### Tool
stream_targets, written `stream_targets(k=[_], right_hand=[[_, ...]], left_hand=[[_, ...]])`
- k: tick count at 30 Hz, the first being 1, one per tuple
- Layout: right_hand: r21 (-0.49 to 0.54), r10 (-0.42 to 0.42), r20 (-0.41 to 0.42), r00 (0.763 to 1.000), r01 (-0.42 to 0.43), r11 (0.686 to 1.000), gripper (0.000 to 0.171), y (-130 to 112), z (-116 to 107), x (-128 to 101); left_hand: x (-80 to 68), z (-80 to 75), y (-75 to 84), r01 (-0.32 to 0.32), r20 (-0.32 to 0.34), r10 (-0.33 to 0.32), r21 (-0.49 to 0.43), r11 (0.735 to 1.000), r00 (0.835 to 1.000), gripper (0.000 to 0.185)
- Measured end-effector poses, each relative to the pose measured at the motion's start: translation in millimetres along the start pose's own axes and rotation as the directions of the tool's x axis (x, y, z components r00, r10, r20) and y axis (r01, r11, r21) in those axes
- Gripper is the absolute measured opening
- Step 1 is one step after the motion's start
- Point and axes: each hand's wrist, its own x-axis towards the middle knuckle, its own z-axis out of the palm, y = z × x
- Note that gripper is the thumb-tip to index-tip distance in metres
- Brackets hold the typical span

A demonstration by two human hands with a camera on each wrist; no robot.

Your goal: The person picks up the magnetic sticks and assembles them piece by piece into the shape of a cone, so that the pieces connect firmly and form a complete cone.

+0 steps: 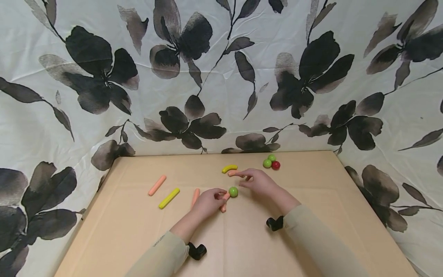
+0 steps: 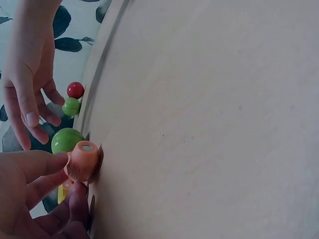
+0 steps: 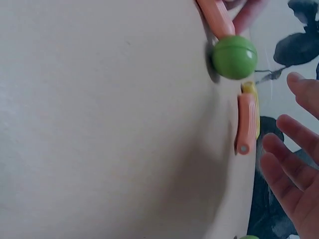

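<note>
My left hand (image 1: 207, 202) pinches an orange magnetic stick (image 2: 82, 162), whose end shows a small metal disc. A green ball (image 3: 235, 57) sits against the stick's far end. Another orange piece (image 1: 223, 208) shows just under that stick in the head view. The right hand (image 1: 257, 181) is spread, its fingers (image 3: 289, 149) fairly straight and holding nothing. Nearest to it lies a short curved orange stick (image 3: 245, 122), beside a curved yellow stick (image 1: 229, 168). Part of one more orange stick (image 1: 195, 196) is hidden behind the left hand.
On the table's left lie an orange stick (image 1: 157, 185) and a straight yellow stick (image 1: 169, 198). Two green balls (image 1: 267, 163) and a red ball (image 1: 275, 165) cluster near the back edge. Floral cloth (image 1: 225, 88) hangs behind the tan table (image 1: 294, 177).
</note>
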Motion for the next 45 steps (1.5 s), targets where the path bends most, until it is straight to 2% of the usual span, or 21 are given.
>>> stream_targets(k=[6,14,20,25,30,33,45], right_hand=[[-0.038,0.013,-0.037,0.999,-0.015,0.999,0.038,11.4,-6.4,15.3],[-0.001,0.122,-0.059,0.991,-0.122,0.993,0.037,26.5,0.6,36.0],[0.02,0.121,-0.092,0.988,-0.12,0.993,0.038,29.1,8.1,43.9],[-0.054,0.084,-0.107,0.991,-0.09,0.994,0.035,26.6,13.0,48.5],[-0.149,0.052,-0.11,0.993,-0.068,0.986,0.03,23.0,17.1,52.0],[-0.168,0.066,-0.112,0.992,-0.085,0.982,0.029,20.0,16.6,51.3],[-0.078,0.171,-0.147,0.974,-0.184,0.98,0.024,16.0,12.9,38.0]], left_hand=[[2.2,-0.3,1.1,0.002,0.007,-0.002,-0.005,1.0,1.0,0.034],[3.8,-2.4,4.6,-0.006,0.015,0.007,-0.055,0.998,1.0,0.037],[4.4,-1.3,5.6,-0.004,0.019,0.005,-0.066,0.998,1.0,0.038],[4.8,0.3,5.5,0.007,0.015,-0.006,-0.06,0.998,1.0,0.036],[4.7,0.1,4.4,0.012,0.011,-0.012,-0.062,0.998,1.0,0.037],[4.9,-0.4,4.6,0.012,0.014,-0.011,-0.063,0.998,1.0,0.038],[6.8,-0.4,3.6,0.022,0.009,-0.022,-0.053,0.998,1.0,0.037]])
